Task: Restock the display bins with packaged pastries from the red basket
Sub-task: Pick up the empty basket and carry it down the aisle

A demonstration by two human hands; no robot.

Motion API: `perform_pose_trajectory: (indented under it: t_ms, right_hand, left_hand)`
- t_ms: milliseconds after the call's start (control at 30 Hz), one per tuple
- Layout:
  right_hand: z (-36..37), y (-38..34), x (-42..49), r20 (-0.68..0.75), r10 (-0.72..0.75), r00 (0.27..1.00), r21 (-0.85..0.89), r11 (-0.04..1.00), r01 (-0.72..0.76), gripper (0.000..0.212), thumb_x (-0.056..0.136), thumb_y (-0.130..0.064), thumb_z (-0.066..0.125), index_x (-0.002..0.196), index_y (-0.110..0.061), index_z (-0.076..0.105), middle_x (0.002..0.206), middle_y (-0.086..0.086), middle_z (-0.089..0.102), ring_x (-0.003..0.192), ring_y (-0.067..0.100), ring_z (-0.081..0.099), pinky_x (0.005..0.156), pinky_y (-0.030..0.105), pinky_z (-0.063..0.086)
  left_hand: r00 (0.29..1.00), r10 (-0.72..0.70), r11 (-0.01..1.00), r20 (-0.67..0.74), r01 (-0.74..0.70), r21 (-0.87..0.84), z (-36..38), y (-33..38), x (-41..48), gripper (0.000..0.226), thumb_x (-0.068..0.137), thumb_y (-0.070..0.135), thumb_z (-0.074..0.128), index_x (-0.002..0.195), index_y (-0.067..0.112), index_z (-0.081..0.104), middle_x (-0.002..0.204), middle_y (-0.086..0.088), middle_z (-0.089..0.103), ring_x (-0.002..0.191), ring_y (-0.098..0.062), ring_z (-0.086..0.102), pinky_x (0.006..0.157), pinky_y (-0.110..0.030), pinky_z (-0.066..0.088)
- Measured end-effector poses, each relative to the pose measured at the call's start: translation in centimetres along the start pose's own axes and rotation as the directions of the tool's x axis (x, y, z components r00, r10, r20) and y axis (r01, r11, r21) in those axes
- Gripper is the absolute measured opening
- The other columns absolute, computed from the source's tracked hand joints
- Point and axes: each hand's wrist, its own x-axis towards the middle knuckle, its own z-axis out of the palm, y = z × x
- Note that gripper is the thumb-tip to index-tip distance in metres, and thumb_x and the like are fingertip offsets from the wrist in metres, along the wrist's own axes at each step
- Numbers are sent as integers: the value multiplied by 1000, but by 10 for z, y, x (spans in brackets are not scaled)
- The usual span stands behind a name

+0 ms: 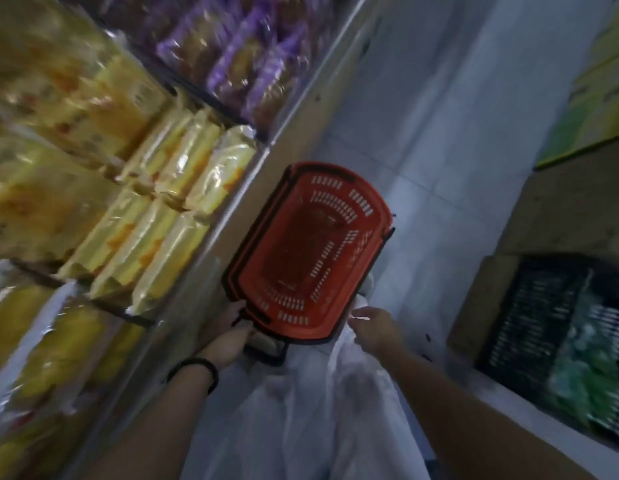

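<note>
Basket (308, 251), red, open side facing up at the camera, long axis running away from the person and leaning a touch right, just beside the bins (218, 233) of yellow packs (183, 161). Left hand (232, 336) curls round its near-left corner. Right hand (370, 327) sits at the near-right corner, too blurred to call its grip. Both forearms reach forward, with a black band (211, 370) on the left wrist.
</note>
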Motion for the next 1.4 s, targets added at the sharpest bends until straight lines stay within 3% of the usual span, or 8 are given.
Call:
perform_pose_trajectory:
  t_ms: [200,367,533,867,1100,1267,1333,1400]
  right_hand:
    - [46,-20,23,-73,99,992,204,975,-83,52,94,-28,73,136,-2,57,120,22,71,111,38,68,99,44,53]
    - [80,-17,79,-144,110,983,262,963,-69,46,97,-33,69,135,-13,54,124,15,73,106,36,70,95,38,54]
    - [84,-12,98,-194,155,969,286,954,-96,38,104,-26,58,137,-9,49,124,21,70,114,43,66,96,42,50]
    - [-42,-24,170,-189,184,965,414,906,-91,26,106,-22,57,124,-4,54,124,19,69,114,38,66,87,36,47]
    - [-155,-49,236,-202,164,966,411,909,-69,25,106,-19,56,125,-4,52,124,18,67,106,33,65,78,29,42]
    - [-243,-74,285,-275,134,952,375,927,-22,32,106,-22,55,131,-1,50,133,23,63,116,38,63,89,37,48]
    - [-284,-89,310,-301,155,941,348,937,-43,38,106,-23,56,135,1,48,139,26,59,128,43,58,102,42,47]
    - [-326,-107,333,-315,167,934,322,945,-60,44,106,-24,57,140,1,45,144,26,56,133,42,55,105,40,45]
  left_hand:
    - [970,84,995,-228,-71,64,11,-19,82,67,100,51,59,159,47,27,147,21,53,128,-10,56,106,-39,48]
    - [904,-226,953,-364,127,-276,38,-22,135,70,79,66,71,141,35,61,119,6,72,102,-25,70,97,-48,58]
    - [879,-218,949,-424,90,-302,52,3,152,64,73,57,79,133,39,67,116,11,75,100,-23,73,96,-49,59]
    - [940,270,940,-210,-209,271,86,166,228,74,88,35,75,142,63,32,142,8,58,127,-17,61,110,-46,48]
    - [950,242,719,-200,-37,694,145,308,312,59,106,32,54,153,4,31,154,-24,46,138,-41,50,116,-47,40]
    - [965,250,539,-83,-68,839,185,415,334,43,108,38,50,128,2,39,129,-29,63,105,-42,67,87,-44,56]
    - [974,225,499,-30,-89,862,204,463,345,45,109,38,47,132,0,36,127,-27,64,80,-37,68,62,-41,56]
    - [985,168,513,-39,-54,857,224,506,363,53,111,34,47,143,-4,29,133,-25,60,84,-38,70,64,-42,59]
